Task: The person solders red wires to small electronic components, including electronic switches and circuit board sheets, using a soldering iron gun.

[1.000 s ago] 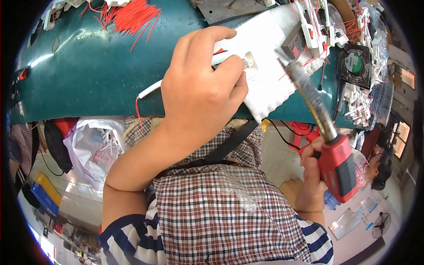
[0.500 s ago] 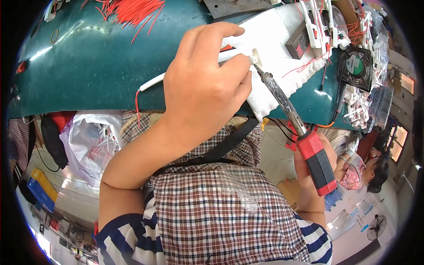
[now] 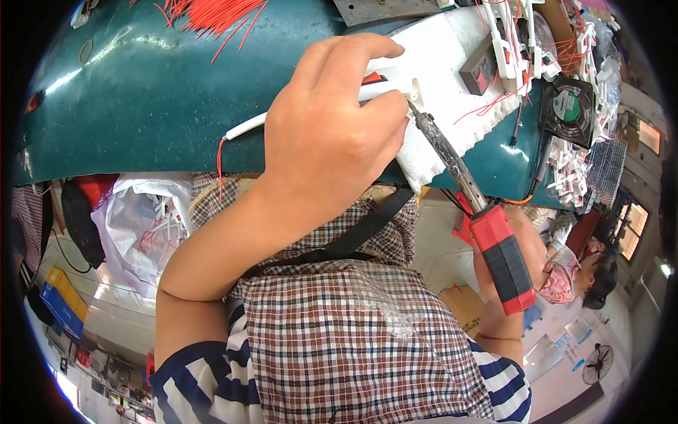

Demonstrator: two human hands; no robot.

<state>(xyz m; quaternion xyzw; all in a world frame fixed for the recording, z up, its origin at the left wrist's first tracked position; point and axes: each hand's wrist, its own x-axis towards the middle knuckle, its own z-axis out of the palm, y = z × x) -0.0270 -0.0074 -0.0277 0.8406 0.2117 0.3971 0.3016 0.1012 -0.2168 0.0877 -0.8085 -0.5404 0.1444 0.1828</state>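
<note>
My left hand (image 3: 328, 116) is closed around a slim white stick-shaped plastic piece (image 3: 245, 126). A thin red wire (image 3: 220, 166) hangs from its left end, and a red part (image 3: 371, 78) shows between my thumb and forefinger. The grip hides its middle. In my right hand (image 3: 526, 237) is a soldering iron (image 3: 498, 251) with a red and black handle; the handle covers most of my fingers. The iron slants up to the left, its tip by the right end of the white piece, close to a small pale part (image 3: 415, 90). Whether they touch is unclear.
Beneath the work lies a white foam sheet (image 3: 427, 155) on the green table (image 3: 155, 120). Red wires (image 3: 215, 15) are bunched at the back left. A dark block (image 3: 478, 69), white pieces (image 3: 503, 53) and a small fan (image 3: 568, 109) stand right. Another person (image 3: 565, 275) sits at right.
My left hand and the white piece have shifted slightly right. The soldering iron's tip stays close to the piece's right end; its handle has moved slightly left.
</note>
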